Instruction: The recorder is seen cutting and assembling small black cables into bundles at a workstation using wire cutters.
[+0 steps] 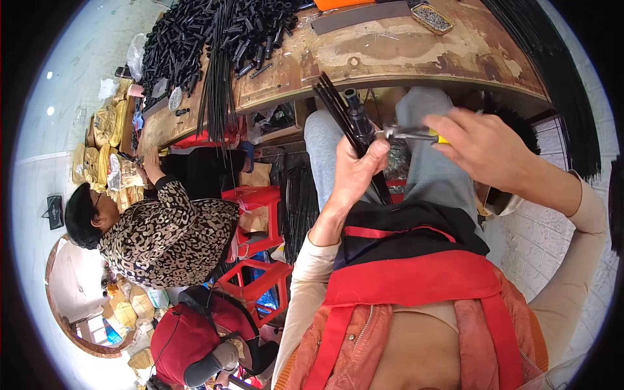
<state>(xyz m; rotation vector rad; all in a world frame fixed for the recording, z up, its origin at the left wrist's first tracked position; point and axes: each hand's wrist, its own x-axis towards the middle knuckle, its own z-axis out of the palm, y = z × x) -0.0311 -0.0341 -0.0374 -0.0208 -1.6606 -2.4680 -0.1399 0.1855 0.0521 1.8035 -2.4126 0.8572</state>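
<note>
My left hand (359,170) is closed around a black tubular part (357,116) and several thin black rods (330,104), held upright over my lap. The tube's hollow end points up, toward the table. In my right hand (486,151) is a pair of pliers (413,134) with a bit of yellow on the handle. Its metal jaws are at the side of the black tube, just above my left thumb. Motion smears the pliers and my right fingers, so whether the jaws grip anything is hard to see.
Beyond my knees stands a worn wooden table (364,60) with a heap of black tubes (188,49), hanging black rods (218,84) and a small tray of metal bits (431,18). Two people work at left, beside red stools (257,273). More black rods (565,84) hang at right.
</note>
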